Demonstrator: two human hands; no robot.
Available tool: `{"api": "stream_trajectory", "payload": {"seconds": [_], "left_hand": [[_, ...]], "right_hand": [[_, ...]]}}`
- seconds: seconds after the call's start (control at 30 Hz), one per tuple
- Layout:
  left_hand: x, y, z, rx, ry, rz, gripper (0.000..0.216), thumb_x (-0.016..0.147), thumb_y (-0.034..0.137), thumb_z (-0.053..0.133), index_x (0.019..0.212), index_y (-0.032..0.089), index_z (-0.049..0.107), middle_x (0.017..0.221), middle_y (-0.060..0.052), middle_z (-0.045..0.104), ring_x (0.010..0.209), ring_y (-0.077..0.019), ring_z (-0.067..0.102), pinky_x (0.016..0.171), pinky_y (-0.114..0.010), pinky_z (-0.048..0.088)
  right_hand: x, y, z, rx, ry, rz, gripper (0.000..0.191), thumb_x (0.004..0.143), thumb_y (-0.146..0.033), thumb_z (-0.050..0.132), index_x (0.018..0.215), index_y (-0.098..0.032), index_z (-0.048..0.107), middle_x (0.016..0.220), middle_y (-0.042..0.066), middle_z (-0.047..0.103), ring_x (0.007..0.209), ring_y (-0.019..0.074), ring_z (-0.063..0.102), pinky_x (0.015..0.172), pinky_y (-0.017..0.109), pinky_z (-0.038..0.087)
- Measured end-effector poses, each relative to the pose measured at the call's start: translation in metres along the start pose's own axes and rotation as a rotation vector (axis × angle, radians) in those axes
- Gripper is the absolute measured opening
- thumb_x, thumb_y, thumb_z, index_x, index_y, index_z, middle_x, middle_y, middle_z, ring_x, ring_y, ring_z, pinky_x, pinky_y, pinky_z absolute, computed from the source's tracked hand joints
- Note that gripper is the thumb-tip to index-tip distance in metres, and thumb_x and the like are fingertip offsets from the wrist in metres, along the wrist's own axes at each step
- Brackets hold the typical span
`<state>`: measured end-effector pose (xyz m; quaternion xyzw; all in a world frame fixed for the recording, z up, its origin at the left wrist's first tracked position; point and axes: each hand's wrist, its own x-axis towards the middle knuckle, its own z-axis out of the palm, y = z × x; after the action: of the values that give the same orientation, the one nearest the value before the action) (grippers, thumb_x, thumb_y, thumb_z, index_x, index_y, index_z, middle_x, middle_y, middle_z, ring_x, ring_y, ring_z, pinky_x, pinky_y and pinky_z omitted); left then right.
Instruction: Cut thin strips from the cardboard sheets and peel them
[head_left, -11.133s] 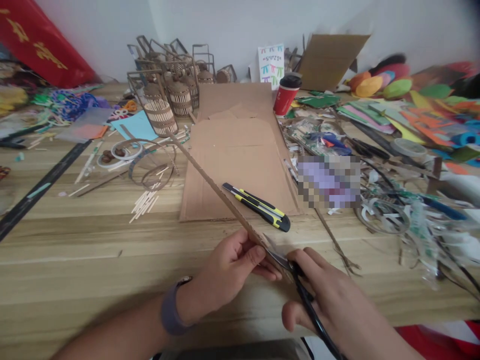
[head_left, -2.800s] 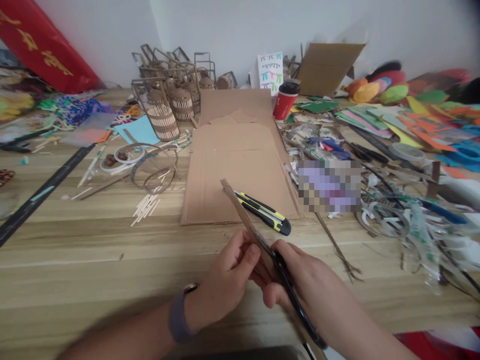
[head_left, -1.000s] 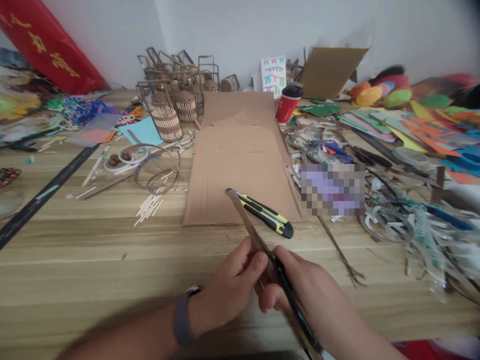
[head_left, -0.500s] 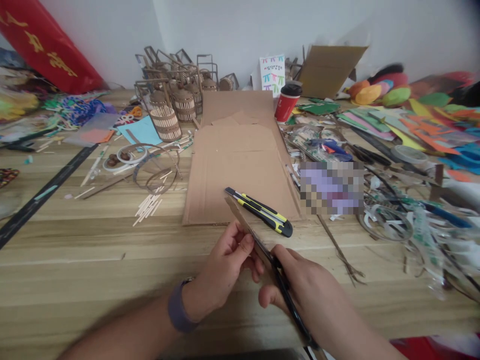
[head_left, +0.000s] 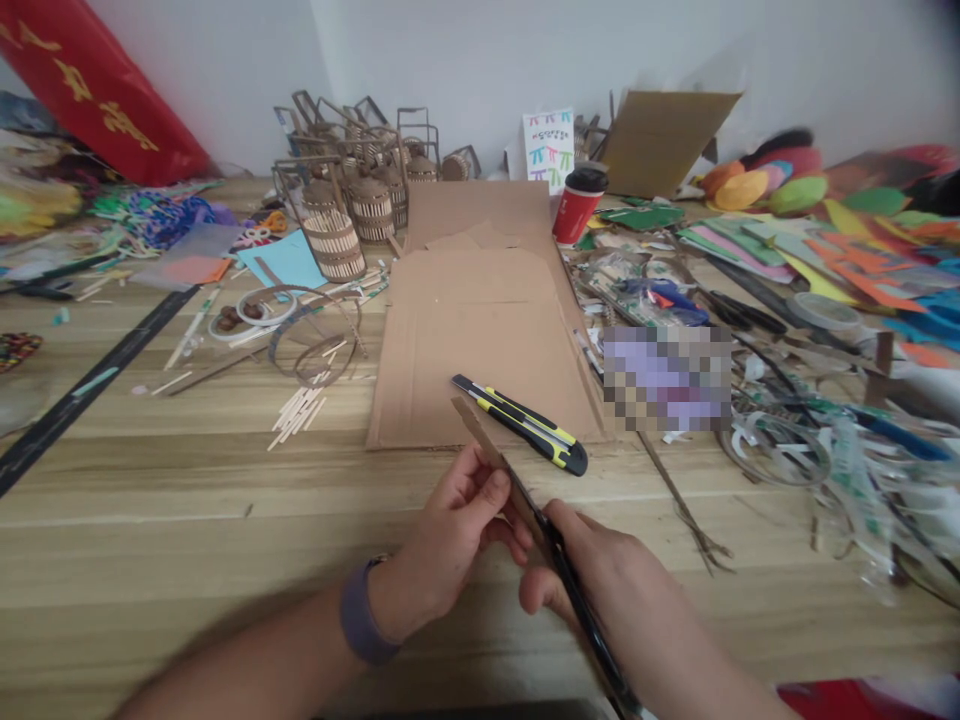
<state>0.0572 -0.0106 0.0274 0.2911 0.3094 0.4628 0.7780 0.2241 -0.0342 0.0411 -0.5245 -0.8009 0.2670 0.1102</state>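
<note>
My left hand [head_left: 469,510] pinches a narrow strip of brown cardboard [head_left: 480,432] between thumb and fingertips. The strip slants from upper left to lower right. My right hand [head_left: 600,565] is closed around black-handled scissors [head_left: 576,592], whose blades lie along the strip beside my left fingers. Part of the scissors is hidden by the hand. Just beyond the strip's tip, a black and yellow utility knife [head_left: 525,422] rests across the near edge of a large cardboard sheet [head_left: 480,340].
Small bamboo lanterns [head_left: 330,235] cluster at the back left, near thin sticks [head_left: 296,415] and a wire hoop [head_left: 271,350]. A red cup [head_left: 577,210] stands behind the sheet. Scraps, tape rolls and plastic [head_left: 780,440] crowd the right, with coloured felt [head_left: 840,260] beyond.
The view has shifted very slightly. Both hands, the strip and the scissors keep nearly the same pose.
</note>
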Motion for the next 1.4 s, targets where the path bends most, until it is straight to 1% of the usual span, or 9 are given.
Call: {"api": "stream_trajectory", "payload": {"seconds": [0.13, 0.23, 0.33, 0.47, 0.63, 0.8, 1.03, 1.13, 1.4], "left_hand": [[-0.001, 0.0, 0.0, 0.03, -0.004, 0.001, 0.041, 0.081, 0.049, 0.072, 0.095, 0.017, 0.049, 0.068, 0.002, 0.063, 0.055, -0.0087, 0.059, 0.051, -0.018, 0.046], [-0.001, 0.0, 0.0, 0.057, -0.013, 0.016, 0.038, 0.083, 0.047, 0.069, 0.097, 0.017, 0.05, 0.071, 0.0, 0.064, 0.058, -0.011, 0.062, 0.052, -0.02, 0.048], [-0.001, -0.001, 0.0, 0.092, -0.027, 0.016, 0.034, 0.086, 0.045, 0.065, 0.1, 0.017, 0.052, 0.075, -0.001, 0.065, 0.061, -0.0131, 0.063, 0.055, -0.023, 0.05], [-0.002, -0.001, -0.001, 0.173, -0.015, 0.031, 0.033, 0.086, 0.04, 0.065, 0.107, 0.018, 0.053, 0.087, -0.002, 0.065, 0.073, -0.0133, 0.063, 0.066, -0.025, 0.051], [0.0, 0.001, -0.004, 0.219, -0.071, 0.037, 0.042, 0.084, 0.04, 0.068, 0.115, 0.018, 0.051, 0.094, -0.004, 0.067, 0.082, -0.015, 0.063, 0.074, -0.027, 0.051], [0.002, -0.001, -0.009, 0.229, 0.004, -0.013, 0.039, 0.09, 0.053, 0.057, 0.106, 0.018, 0.053, 0.08, -0.002, 0.066, 0.068, -0.014, 0.063, 0.065, -0.027, 0.052], [0.001, -0.005, -0.01, 0.185, -0.08, -0.049, 0.044, 0.088, 0.055, 0.06, 0.111, 0.018, 0.055, 0.083, -0.003, 0.068, 0.066, -0.015, 0.065, 0.067, -0.029, 0.053], [0.002, -0.005, -0.01, 0.176, -0.087, -0.055, 0.045, 0.086, 0.055, 0.062, 0.112, 0.018, 0.056, 0.088, -0.004, 0.069, 0.072, -0.0161, 0.066, 0.068, -0.028, 0.053], [0.001, -0.008, -0.01, 0.154, -0.109, -0.069, 0.043, 0.086, 0.054, 0.063, 0.108, 0.018, 0.057, 0.095, -0.005, 0.07, 0.084, -0.0174, 0.067, 0.074, -0.029, 0.054]], "right_hand": [[0.003, -0.004, -0.007, 0.008, -0.014, 0.033, 0.03, 0.091, -0.048, 0.053, 0.074, -0.024, 0.048, 0.07, 0.004, 0.069, 0.059, 0.0203, 0.067, 0.055, 0.028, 0.05], [0.007, -0.007, -0.017, -0.038, 0.051, 0.042, 0.031, 0.09, -0.051, 0.053, 0.074, -0.025, 0.045, 0.068, 0.003, 0.067, 0.053, 0.02, 0.064, 0.05, 0.028, 0.046], [0.014, -0.008, -0.027, -0.06, 0.096, 0.016, 0.029, 0.086, -0.05, 0.06, 0.084, -0.024, 0.049, 0.075, 0.006, 0.068, 0.062, 0.0226, 0.067, 0.053, 0.029, 0.046], [0.023, -0.01, -0.032, -0.027, -0.002, -0.005, 0.027, 0.087, -0.047, 0.061, 0.086, -0.023, 0.049, 0.082, 0.007, 0.069, 0.07, 0.0227, 0.067, 0.059, 0.03, 0.047], [0.028, -0.014, -0.033, -0.049, -0.062, 0.007, 0.027, 0.089, -0.045, 0.058, 0.08, -0.023, 0.044, 0.079, 0.006, 0.067, 0.064, 0.0197, 0.063, 0.057, 0.028, 0.045], [0.027, -0.013, -0.03, -0.053, -0.05, -0.006, 0.036, 0.089, -0.055, 0.052, 0.076, -0.025, 0.04, 0.071, 0.004, 0.063, 0.058, 0.0191, 0.06, 0.052, 0.027, 0.042], [0.028, -0.013, -0.029, -0.07, -0.057, 0.019, 0.037, 0.087, -0.055, 0.055, 0.075, -0.025, 0.038, 0.065, 0.001, 0.06, 0.055, 0.0188, 0.057, 0.05, 0.027, 0.039], [0.028, -0.013, -0.03, -0.07, -0.09, 0.034, 0.037, 0.088, -0.056, 0.052, 0.075, -0.025, 0.037, 0.065, 0.001, 0.059, 0.055, 0.0191, 0.058, 0.051, 0.027, 0.039], [0.023, -0.013, -0.024, -0.094, -0.094, 0.028, 0.03, 0.086, -0.039, 0.059, 0.075, -0.026, 0.035, 0.066, 0.001, 0.062, 0.057, 0.02, 0.062, 0.053, 0.027, 0.042]]}}
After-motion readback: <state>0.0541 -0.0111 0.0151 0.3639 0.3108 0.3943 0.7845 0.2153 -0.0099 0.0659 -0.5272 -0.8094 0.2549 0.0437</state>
